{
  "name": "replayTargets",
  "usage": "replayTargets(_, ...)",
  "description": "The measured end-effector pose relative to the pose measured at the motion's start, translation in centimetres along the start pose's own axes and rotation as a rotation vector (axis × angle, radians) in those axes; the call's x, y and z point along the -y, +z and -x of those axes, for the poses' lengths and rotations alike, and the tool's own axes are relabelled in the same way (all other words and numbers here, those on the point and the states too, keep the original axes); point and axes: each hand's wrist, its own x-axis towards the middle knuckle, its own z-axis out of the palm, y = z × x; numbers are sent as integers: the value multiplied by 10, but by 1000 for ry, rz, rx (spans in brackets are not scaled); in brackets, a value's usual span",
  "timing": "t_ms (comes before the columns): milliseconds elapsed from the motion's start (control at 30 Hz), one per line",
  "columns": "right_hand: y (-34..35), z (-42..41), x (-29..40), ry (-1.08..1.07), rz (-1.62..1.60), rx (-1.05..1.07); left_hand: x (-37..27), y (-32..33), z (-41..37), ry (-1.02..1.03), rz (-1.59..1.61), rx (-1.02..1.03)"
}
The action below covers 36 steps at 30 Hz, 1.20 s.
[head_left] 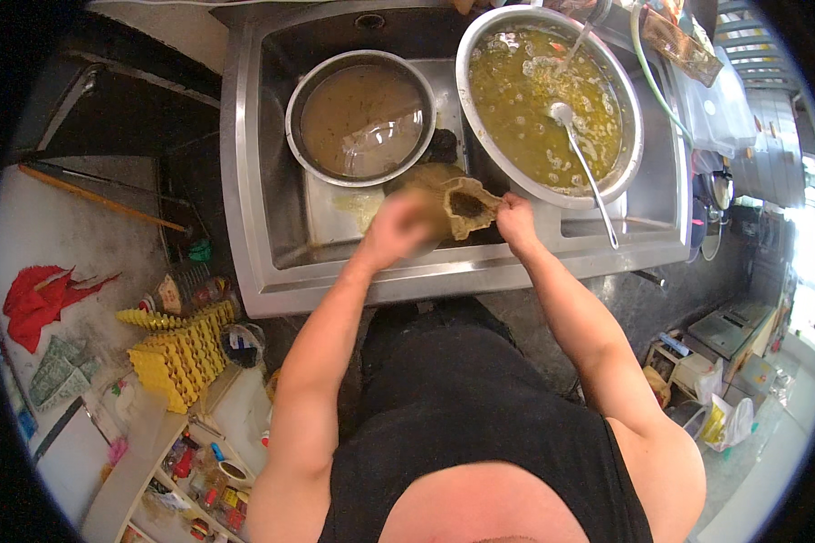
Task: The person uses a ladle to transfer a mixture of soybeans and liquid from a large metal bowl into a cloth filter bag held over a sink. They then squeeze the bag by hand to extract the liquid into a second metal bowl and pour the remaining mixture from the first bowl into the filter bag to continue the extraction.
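A brown, ragged-edged, pouch-like piece (472,203) with a dark opening is stretched between my hands over the front of the steel sink (292,275). My right hand (516,217) pinches the edge of its opening at the right. At the other side, my left hand (390,231) grips its body; blur hides those fingers, and I cannot tell the piece's material. Behind my left hand stands a round metal basin (292,136) of cloudy brown water. A larger metal basin (472,129) at the right holds yellow-green liquid with floating bits and foam.
Water runs from the faucet (601,10) into the larger basin. A metal ladle (591,170) leans across that basin's rim, its handle reaching past the sink's front. Yellow egg trays (176,356) are stacked at the left, by a shelf (170,468) of small items.
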Motion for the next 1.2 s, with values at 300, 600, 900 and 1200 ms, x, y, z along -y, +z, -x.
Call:
replayTargets(300,31,20,54,35,-6,282,84,64,-54,54,-653,70)
replayTargets(600,36,33,117,-333,153,172,181,86,-58,-12,-411,103)
replayTargets(900,137,-13,49,-131,374,334,224,52,-64,451,-807,104)
replayTargets(1200,152,-43,25,-116,441,358,210,62,-91,-197,-662,396)
